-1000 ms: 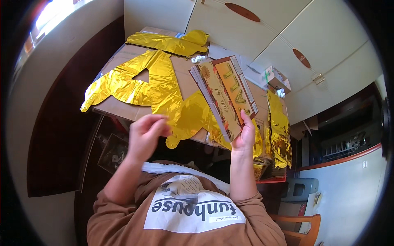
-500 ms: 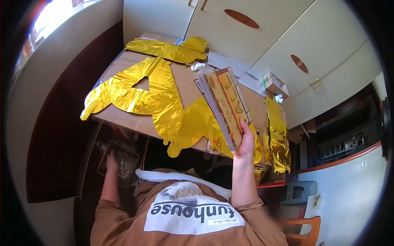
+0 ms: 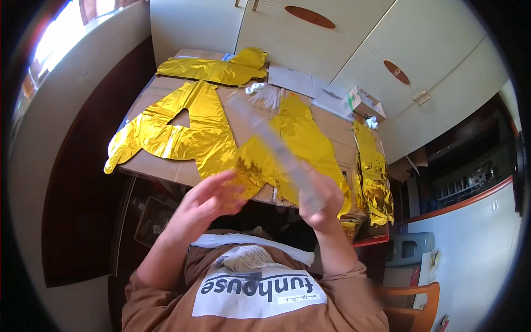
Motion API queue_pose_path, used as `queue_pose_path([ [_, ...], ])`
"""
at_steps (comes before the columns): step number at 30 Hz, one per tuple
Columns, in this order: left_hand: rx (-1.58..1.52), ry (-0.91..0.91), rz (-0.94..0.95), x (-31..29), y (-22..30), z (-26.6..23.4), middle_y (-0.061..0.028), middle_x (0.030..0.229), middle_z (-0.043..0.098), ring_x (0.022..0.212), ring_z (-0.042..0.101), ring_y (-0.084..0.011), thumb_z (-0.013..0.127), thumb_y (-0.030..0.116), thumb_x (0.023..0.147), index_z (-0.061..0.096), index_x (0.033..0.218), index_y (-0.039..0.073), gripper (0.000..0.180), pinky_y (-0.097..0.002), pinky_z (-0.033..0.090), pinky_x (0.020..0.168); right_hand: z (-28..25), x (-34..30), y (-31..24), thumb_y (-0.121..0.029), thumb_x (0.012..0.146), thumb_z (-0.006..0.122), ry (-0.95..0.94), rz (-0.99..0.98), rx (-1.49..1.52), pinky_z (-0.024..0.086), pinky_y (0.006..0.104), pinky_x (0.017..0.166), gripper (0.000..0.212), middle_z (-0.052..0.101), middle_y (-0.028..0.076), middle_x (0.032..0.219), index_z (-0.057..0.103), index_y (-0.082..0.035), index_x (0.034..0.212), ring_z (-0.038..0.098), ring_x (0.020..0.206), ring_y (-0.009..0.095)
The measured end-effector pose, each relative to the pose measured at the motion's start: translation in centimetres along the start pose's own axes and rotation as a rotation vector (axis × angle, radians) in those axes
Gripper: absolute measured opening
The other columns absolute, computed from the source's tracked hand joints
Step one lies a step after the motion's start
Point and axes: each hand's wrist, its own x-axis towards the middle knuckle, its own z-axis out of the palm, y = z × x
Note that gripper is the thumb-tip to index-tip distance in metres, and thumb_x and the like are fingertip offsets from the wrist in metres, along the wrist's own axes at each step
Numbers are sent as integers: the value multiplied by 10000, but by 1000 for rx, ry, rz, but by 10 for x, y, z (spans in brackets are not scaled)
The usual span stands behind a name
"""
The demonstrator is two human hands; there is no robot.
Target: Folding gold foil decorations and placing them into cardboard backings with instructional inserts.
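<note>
R hand (image 3: 323, 196) clamped on thin pack (image 3: 276, 146), edge-on & blurred, held above cardboard-topped table (image 3: 155, 99). L hand (image 3: 210, 202) part open, fingers loosely bent & apart, also blurred, nr table's front edge; can't tell if it touches the foil there. Cream cupboards (image 3: 312, 47) stand behind table. Flat gold balloon w/ triangular hole (image 3: 213, 127) on L side, 2nd gold balloon (image 3: 310, 133) in middle beyond pack, folded gold foil (image 3: 373, 171) at R end. Grey-blue stool (image 3: 415, 243) R of table. Small box (image 3: 365, 104) nr back R corner, white wads (image 3: 254, 88) at back.
</note>
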Motion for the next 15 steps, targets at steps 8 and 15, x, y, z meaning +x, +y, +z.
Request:
queue_pose_path([
  [8, -143, 161, -67, 82, -18, 52, -110, 1197, 615, 1078, 638, -197, 671, 133, 924, 491, 1317, 29, 445, -372, 547, 916, -27, 13, -1, -140, 951, 618, -288, -484, -471, 557, 363, 830, 230, 707, 198, 1120, 540, -83, 1160, 704, 992, 301],
  [15, -71, 49, -43, 80, -33, 47, -108, 1227, 611, 1118, 622, -208, 719, 114, 868, 453, 1378, 18, 583, -373, 532, 938, -77, 25, -22, -400, 851, 763, -569, 255, 91, 480, 403, 986, 675, 609, 183, 1291, 500, -43, 1361, 613, 1164, 294],
])
